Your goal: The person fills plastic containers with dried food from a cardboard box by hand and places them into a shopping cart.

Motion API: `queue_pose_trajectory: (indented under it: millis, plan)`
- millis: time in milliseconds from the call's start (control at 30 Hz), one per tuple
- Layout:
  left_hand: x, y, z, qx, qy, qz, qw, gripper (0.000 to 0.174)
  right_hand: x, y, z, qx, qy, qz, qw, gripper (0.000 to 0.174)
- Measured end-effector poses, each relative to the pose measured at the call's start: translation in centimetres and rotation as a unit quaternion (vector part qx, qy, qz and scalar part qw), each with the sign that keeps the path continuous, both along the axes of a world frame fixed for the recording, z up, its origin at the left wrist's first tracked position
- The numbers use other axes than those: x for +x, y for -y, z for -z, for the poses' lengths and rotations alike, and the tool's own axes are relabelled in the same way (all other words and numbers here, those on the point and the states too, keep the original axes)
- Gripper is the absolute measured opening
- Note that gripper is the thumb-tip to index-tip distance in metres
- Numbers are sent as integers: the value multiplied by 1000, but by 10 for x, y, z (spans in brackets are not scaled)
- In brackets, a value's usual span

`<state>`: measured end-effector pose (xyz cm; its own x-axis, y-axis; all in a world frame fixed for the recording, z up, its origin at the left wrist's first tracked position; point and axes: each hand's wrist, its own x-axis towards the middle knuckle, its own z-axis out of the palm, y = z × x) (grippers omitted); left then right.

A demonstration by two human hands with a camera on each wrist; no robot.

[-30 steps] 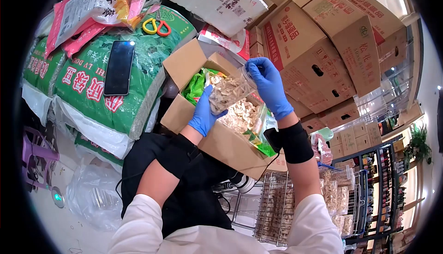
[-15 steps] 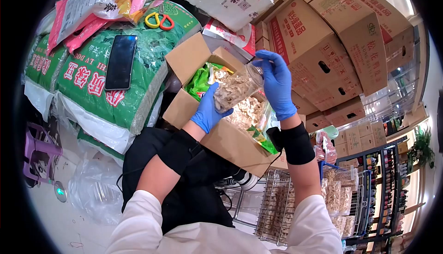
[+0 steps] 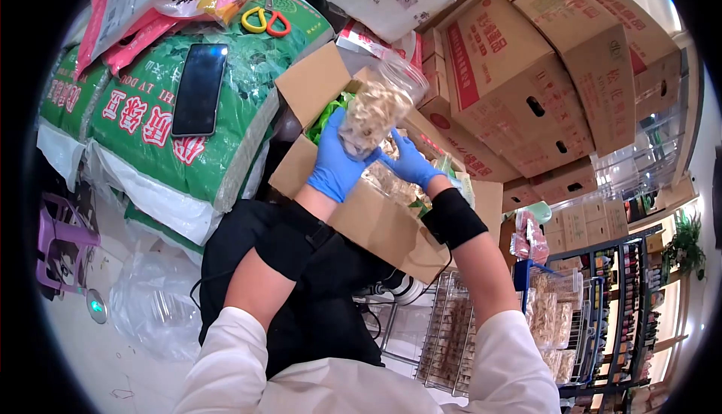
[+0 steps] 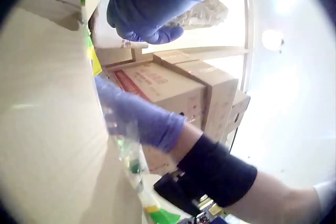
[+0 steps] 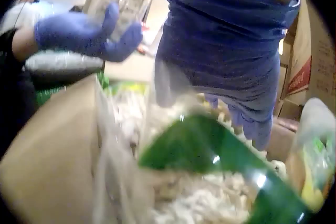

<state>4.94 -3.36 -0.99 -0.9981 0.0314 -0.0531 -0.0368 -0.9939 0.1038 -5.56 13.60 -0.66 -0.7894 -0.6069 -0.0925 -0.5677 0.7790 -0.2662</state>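
My left hand (image 3: 335, 164), in a blue glove, holds a clear plastic bag (image 3: 374, 113) of pale dried slices up over an open cardboard box (image 3: 387, 226). The bag's loose top points up and to the right. My gloved right hand (image 3: 412, 163) reaches down into the box, just right of the left hand. In the right wrist view, its fingers (image 5: 261, 127) point down among loose pale slices (image 5: 210, 200) inside an open bag with a green band (image 5: 181, 142). Part of that hand's fingertips is hidden there.
Tall cardboard cartons (image 3: 519, 83) stand at the right. To the left lie green sacks (image 3: 150, 128) with a phone (image 3: 200, 90) and scissors (image 3: 266, 21) on them. A wire cart (image 3: 451, 339) with packed clear containers (image 3: 555, 324) stands at the lower right.
My right hand has left the bag's top and moved down into the box. The left hand still holds the bag, which has tilted more upright and shifted slightly up.
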Motion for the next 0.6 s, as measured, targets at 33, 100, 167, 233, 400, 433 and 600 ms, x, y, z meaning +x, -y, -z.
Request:
queue_pose_trajectory:
  millis: [33,100,167,233,400,433,600]
  plan:
    - [0,6,-1,33,-11,-4,999,45,-1,0,9,22,-25,43,999,88]
    - [2,18,-5,35,6,-18,999,45,-7,2,21,43,-48,83,994,93]
    - [5,26,-9,25,33,-44,998,45,-14,3,30,-15,33,95,995,96]
    - [2,32,-6,29,22,-47,998,47,-11,12,36,55,46,93,993,96]
    - [1,34,-11,30,44,-60,997,48,-4,9,53,86,104,103,985,93]
    - [2,32,-11,27,39,-57,997,47,8,11,43,66,84,110,988,88]
    - [-1,23,0,8,39,-51,998,46,31,3,50,7,27,131,991,78]
